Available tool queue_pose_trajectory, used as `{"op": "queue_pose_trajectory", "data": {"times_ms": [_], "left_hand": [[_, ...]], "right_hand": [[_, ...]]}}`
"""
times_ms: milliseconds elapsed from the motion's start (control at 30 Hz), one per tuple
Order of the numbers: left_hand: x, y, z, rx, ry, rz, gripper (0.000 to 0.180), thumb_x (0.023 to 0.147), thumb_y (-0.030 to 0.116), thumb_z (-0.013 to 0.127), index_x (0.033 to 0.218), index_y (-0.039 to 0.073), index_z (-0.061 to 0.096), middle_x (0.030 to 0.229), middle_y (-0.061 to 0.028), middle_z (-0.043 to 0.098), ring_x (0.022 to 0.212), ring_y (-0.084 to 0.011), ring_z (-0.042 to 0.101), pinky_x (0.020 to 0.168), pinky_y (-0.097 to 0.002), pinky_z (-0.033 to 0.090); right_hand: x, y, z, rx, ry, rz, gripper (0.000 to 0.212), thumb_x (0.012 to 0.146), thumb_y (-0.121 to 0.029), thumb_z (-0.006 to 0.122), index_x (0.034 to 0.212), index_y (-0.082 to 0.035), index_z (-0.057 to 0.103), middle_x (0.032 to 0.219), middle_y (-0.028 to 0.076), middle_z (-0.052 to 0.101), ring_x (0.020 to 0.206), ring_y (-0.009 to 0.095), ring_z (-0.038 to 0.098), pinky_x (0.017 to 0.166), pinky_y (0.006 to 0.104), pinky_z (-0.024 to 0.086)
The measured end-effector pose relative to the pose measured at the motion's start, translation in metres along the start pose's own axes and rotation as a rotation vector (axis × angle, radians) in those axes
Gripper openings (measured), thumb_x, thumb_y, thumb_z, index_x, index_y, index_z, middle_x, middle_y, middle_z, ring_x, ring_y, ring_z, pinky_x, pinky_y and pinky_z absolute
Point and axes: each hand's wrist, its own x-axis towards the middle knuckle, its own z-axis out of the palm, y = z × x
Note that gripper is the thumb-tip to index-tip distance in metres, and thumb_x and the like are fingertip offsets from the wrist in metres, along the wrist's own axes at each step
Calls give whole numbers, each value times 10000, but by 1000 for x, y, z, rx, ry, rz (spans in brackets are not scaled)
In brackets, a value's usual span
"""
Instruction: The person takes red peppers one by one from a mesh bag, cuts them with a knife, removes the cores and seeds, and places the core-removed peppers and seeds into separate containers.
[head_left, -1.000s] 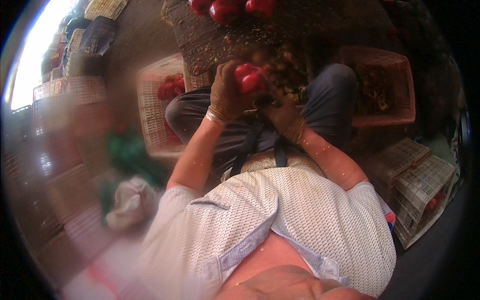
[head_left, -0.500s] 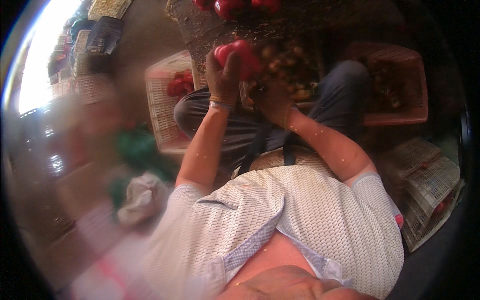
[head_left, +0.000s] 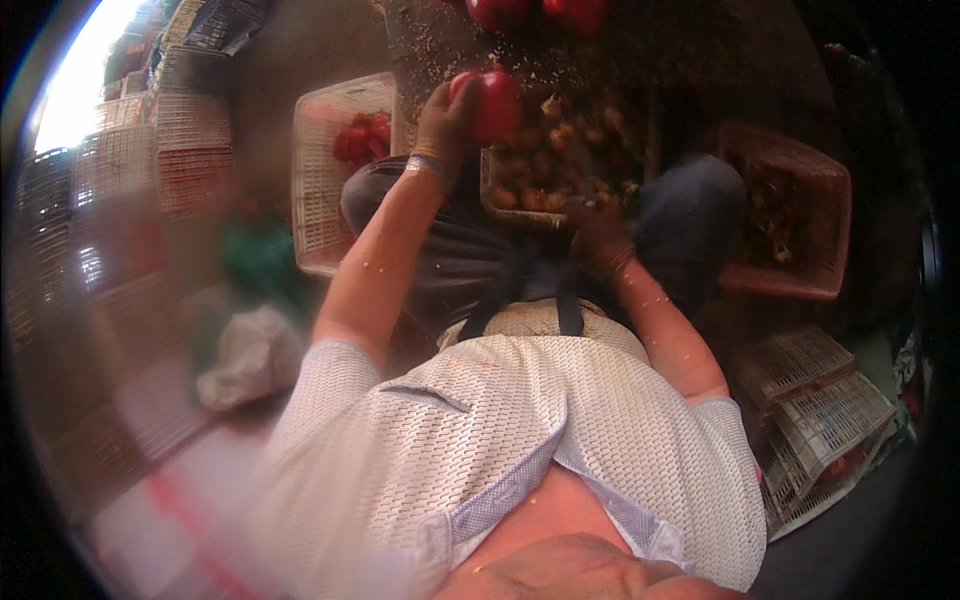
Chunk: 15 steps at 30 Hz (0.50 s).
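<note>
Being pinched in the grip of the left hand [head_left: 442,124], a red pepper [head_left: 495,104] is near the far left corner of a tray [head_left: 530,215] of yellowish pieces [head_left: 590,130]. The right hand [head_left: 603,240] is close to this tray's near edge, but I cannot tell the state of its grip, too dark and blurred. To the left stands a pale crate [head_left: 309,190], to the right a reddish crate [head_left: 785,283].

The pepper [head_left: 497,105] at twelve o'clock is smooth, glossy. At ten, matt plastic crate [head_left: 318,195]; at six, rough-textured cloth shirt [head_left: 515,430].
</note>
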Motion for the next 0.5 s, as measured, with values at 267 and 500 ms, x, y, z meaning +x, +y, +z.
{"op": "queue_pose_trajectory", "data": {"times_ms": [267,500], "left_hand": [[-63,41,53,869,-378,246,537,944,440,639,1317,70,525,1151,-215,650,1048,-357,657,869,-413,527],[-75,43,63,894,-519,334,544,945,417,646,1306,30,522,1143,-188,656,1017,-305,659,863,-387,532]], "right_hand": [[16,-53,-54,858,25,277,692,883,-329,737,1482,-154,439,1170,119,660,1059,194,614,943,324,488],[6,-39,-43,1059,7,94,796,794,-388,813,1439,-114,436,1279,120,604,1122,189,598,969,329,498]]}}
